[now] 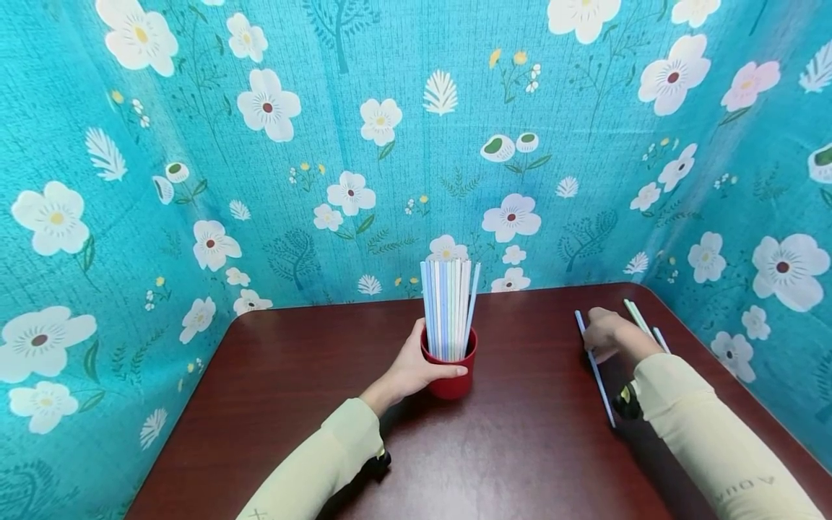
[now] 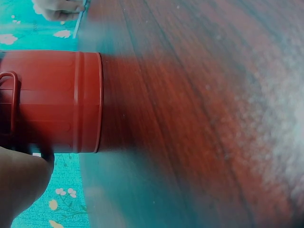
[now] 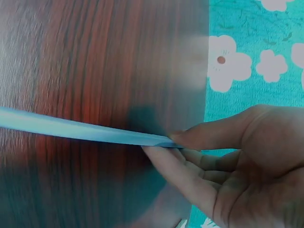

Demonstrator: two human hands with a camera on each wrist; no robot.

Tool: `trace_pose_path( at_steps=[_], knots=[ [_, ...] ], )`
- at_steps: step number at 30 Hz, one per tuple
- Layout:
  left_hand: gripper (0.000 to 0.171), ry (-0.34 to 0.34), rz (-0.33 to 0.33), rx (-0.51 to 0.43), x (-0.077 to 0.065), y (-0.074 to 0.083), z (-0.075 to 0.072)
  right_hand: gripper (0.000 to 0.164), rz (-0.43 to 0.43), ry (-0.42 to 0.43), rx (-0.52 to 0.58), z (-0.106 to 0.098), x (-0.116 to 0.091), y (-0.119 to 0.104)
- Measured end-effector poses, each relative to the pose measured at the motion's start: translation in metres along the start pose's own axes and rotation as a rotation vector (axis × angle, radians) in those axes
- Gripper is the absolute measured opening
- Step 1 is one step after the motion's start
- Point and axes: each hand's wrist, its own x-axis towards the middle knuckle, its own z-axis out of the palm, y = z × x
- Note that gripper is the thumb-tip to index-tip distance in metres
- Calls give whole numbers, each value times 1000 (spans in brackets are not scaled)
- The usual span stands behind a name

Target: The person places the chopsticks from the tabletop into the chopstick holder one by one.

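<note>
My left hand (image 1: 411,370) is wrapped around a red cup (image 1: 450,387), its thumb across the near side below the rim. A bundle of pale blue, green and white straws (image 1: 447,310) stands upright in the cup. In the left wrist view the cup (image 2: 52,102) fills the left side, with a small loop on its wall. Over at the right of the table, my right hand (image 1: 606,334) pinches a blue straw (image 1: 599,386). The right wrist view has thumb and forefinger meeting on the straw (image 3: 71,129) near one end, its length slanting over the wood.
Beyond the right hand, pale green straws (image 1: 637,315) and a whitish straw (image 1: 661,339) lie near the right edge of the dark brown table (image 1: 312,361). A turquoise flowered cloth (image 1: 403,166) hangs close behind the table and at both sides.
</note>
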Motion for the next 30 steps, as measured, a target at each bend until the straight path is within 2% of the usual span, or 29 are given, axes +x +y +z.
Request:
trace_pose_path(
  at_steps=[7, 19, 25, 30],
  knots=[
    [94, -4, 2, -4, 0, -2, 1, 1, -98, 63, 8, 4, 2, -10],
    [94, -7, 26, -4, 2, -1, -1, 17, -369, 272, 133, 7, -5, -42],
    [95, -1, 10, 0, 2, -2, -1, 21, -471, 406, 184, 6, -21, -71],
    [94, 11, 0, 12, 2, -2, -1, 26, -545, 442, 268, 4, -35, -94]
  ],
)
